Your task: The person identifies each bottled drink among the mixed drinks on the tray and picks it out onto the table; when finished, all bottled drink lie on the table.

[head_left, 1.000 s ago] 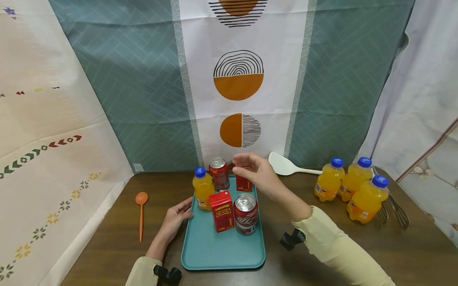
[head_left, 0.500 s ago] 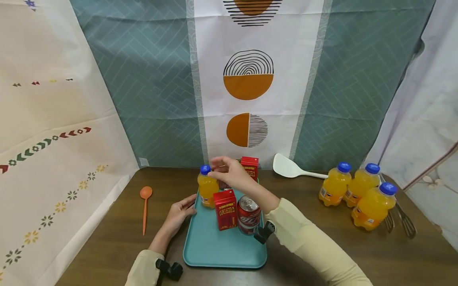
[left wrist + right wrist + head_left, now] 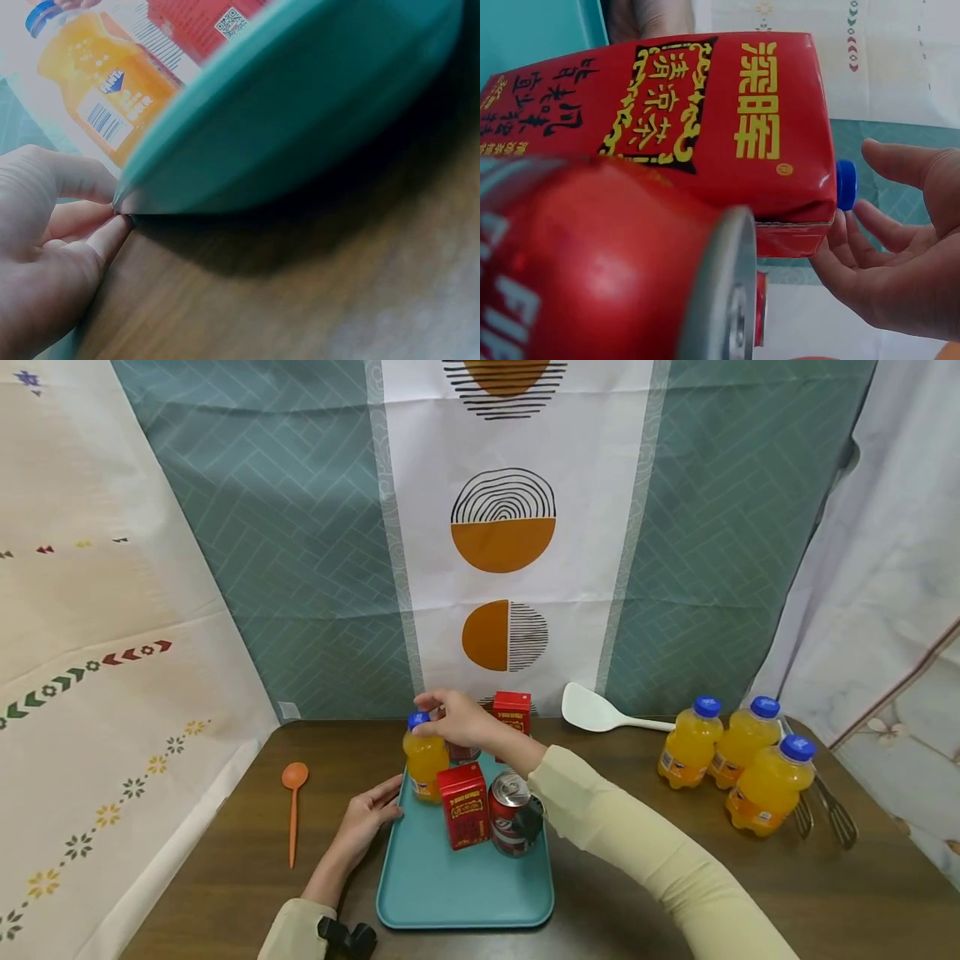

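Note:
A teal tray (image 3: 465,897) lies on the table, and my left hand (image 3: 360,822) pinches its left rim between thumb and fingers. At the tray's far left stands an orange soda bottle (image 3: 426,766). My right hand (image 3: 463,722) hovers at its blue cap (image 3: 846,185), thumb and fingers spread on either side; in the right wrist view the thumb stands apart from the cap. Mid-tray are a red drink carton (image 3: 465,810) and a red soda can (image 3: 504,820). Behind my right hand, a second can (image 3: 463,753) is mostly hidden beside another red carton (image 3: 513,710).
To the left lies an orange spoon (image 3: 294,777). A white spatula (image 3: 596,710) rests at the back, right of the tray. Three more orange soda bottles (image 3: 690,747) stand at the right, with a whisk (image 3: 836,814) behind them. A patterned curtain (image 3: 502,552) borders the table's back.
My right hand has moved left, from beside the rear carton, across the rear can, to the orange soda bottle's cap. My left hand has stayed at the tray's rim.

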A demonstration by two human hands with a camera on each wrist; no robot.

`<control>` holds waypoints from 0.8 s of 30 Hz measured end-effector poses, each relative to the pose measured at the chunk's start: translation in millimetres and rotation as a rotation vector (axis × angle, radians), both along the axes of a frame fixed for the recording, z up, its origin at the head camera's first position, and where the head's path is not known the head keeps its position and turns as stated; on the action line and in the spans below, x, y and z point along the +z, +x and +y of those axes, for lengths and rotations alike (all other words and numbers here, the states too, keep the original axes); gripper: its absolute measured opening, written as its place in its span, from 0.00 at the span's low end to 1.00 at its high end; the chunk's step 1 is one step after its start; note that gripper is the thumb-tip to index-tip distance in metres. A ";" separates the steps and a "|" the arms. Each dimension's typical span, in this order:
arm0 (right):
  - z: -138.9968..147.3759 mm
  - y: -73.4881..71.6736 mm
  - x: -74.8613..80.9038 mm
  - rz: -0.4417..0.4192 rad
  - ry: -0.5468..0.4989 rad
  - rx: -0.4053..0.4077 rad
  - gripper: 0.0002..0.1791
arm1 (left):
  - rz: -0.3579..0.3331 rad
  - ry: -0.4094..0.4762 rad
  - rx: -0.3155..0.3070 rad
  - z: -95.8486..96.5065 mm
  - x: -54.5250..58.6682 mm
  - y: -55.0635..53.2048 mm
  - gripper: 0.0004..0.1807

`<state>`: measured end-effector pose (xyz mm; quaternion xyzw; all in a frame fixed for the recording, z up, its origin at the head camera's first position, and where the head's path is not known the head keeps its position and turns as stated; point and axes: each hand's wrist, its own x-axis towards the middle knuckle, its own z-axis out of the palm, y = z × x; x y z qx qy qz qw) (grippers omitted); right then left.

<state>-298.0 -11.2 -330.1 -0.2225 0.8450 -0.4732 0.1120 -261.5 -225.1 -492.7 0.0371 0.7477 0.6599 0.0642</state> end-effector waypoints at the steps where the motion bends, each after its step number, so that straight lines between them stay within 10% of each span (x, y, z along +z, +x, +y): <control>1: -0.2 -1.4 -0.2 0.000 0.005 0.003 0.27 | 0.000 0.002 -0.001 -0.1 0.1 0.0 0.32; 24: -5.4 -11.0 -17.9 0.026 -0.004 -0.038 0.21 | -0.014 0.015 0.015 2.2 -0.2 -2.6 0.32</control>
